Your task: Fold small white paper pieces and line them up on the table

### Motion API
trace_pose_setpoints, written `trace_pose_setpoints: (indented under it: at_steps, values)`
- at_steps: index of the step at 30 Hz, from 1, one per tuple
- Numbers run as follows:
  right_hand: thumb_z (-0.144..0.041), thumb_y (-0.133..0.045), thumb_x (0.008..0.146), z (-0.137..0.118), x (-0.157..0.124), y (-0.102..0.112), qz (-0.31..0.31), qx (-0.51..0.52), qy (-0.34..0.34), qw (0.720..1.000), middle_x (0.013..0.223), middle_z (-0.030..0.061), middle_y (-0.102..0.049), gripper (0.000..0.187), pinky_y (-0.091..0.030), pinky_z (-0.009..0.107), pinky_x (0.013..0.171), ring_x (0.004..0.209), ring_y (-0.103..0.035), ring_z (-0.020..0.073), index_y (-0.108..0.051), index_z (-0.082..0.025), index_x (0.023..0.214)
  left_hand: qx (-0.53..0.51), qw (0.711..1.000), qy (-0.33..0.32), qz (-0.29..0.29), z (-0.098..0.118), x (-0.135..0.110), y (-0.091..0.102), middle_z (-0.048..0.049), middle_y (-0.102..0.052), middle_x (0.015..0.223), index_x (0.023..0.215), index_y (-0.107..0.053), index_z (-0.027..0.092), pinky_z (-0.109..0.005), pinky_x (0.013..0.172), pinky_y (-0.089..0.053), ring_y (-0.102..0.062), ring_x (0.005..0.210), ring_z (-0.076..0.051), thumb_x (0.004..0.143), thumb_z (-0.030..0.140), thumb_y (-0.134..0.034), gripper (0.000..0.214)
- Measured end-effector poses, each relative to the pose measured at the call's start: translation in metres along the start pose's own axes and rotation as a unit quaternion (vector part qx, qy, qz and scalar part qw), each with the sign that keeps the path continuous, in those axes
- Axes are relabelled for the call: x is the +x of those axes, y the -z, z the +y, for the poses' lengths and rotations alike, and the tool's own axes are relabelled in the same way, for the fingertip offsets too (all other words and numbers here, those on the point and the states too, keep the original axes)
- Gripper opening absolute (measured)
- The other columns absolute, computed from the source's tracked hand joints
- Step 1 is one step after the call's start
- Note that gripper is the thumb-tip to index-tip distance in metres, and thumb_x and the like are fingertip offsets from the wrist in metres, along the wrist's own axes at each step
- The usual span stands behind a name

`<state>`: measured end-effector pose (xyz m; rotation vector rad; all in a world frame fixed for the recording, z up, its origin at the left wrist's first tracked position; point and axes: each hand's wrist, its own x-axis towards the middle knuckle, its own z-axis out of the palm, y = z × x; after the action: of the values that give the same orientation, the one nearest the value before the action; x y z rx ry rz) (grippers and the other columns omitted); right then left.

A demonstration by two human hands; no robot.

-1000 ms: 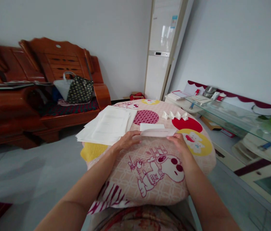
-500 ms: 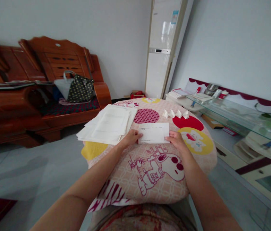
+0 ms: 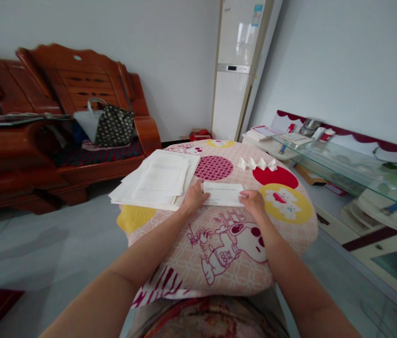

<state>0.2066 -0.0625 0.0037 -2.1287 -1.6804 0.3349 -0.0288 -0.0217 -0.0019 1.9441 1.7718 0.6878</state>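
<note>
A folded sheet of white paper [image 3: 223, 195] with lines of print lies low over the patterned tablecloth [image 3: 233, 277], its long side running left to right. Its left end is gripped by my left hand [image 3: 196, 195], fingers closed around the edge. At the opposite end, my right hand [image 3: 253, 202] pinches the paper between thumb and fingers. Beyond it, several small folded white paper shapes [image 3: 257, 163] stand in a row. Just left of my left hand is a loose stack of white sheets [image 3: 159, 178], the top one printed.
A wooden sofa [image 3: 78, 80] with a dark patterned bag [image 3: 115, 126] stands at the left. On the right is a glass-topped cabinet [image 3: 346, 164] bearing papers, a cup and other items. A tall white air conditioner [image 3: 233, 94] stands in the far corner.
The paper now looks flatter and shorter from front to back. My left hand has moved up along its left end, and my right hand has shifted slightly inward. The view has tilted slightly.
</note>
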Motion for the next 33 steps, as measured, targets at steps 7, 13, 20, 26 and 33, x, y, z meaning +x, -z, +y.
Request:
trace_pose_setpoints:
  at_steps: [7,13,20,26,33]
  values:
    - [-0.028,-0.06,0.09,-0.0022,-0.0019,-0.0003,-0.001,-0.02,-0.003,1.0,0.121,0.0103,-0.076,0.037,-0.049,0.027,0.096,0.112,-0.07,0.0231,-0.076,-0.019,0.122,-0.016,1.0,-0.017,0.014,0.0005,-0.0049,0.0021,-0.005,-0.074,0.092,0.127,-0.063,0.015,-0.027,0.081,-0.051,-0.068,0.084,-0.017,0.085,0.016,-0.066,0.042]
    - [-0.029,-0.06,0.089,-0.0039,-0.0005,-0.0021,0.009,-0.042,-0.001,0.999,0.121,0.0093,-0.076,0.035,-0.049,0.029,0.097,0.116,-0.068,0.0244,-0.078,-0.022,0.118,0.016,0.999,-0.036,-0.006,-0.0031,-0.002,-0.0002,-0.0071,-0.075,0.087,0.11,-0.077,0.013,-0.025,0.081,-0.051,-0.068,0.08,-0.017,0.087,0.018,-0.065,0.026]
    - [-0.029,-0.062,0.088,-0.0038,0.0027,-0.0019,0.007,-0.036,-0.006,0.999,0.118,0.0084,-0.077,0.032,-0.05,0.028,0.095,0.114,-0.07,0.024,-0.08,-0.023,0.114,0.016,0.999,-0.031,-0.009,-0.0066,-0.001,-0.0014,-0.0093,-0.076,0.089,0.119,-0.076,0.012,-0.027,0.085,-0.053,-0.068,0.082,-0.019,0.088,0.02,-0.066,0.034]
    - [-0.03,-0.061,0.088,-0.0037,0.0032,-0.002,0.009,-0.032,-0.008,0.999,0.115,0.0081,-0.078,0.032,-0.051,0.026,0.091,0.11,-0.071,0.0231,-0.08,-0.024,0.113,0.027,0.999,-0.027,-0.018,-0.0053,0.001,-0.0019,-0.0106,-0.076,0.095,0.124,-0.074,0.011,-0.028,0.09,-0.052,-0.069,0.087,-0.02,0.089,0.02,-0.066,0.037]
    - [-0.031,-0.061,0.09,-0.0033,0.003,-0.0042,0.012,-0.036,-0.008,0.999,0.116,0.0093,-0.077,0.032,-0.051,0.029,0.092,0.112,-0.07,0.0248,-0.08,-0.024,0.115,0.045,0.998,-0.03,-0.023,-0.0056,0.0041,-0.0029,-0.0091,-0.076,0.094,0.128,-0.072,0.014,-0.028,0.092,-0.052,-0.069,0.089,-0.02,0.09,0.021,-0.066,0.039]
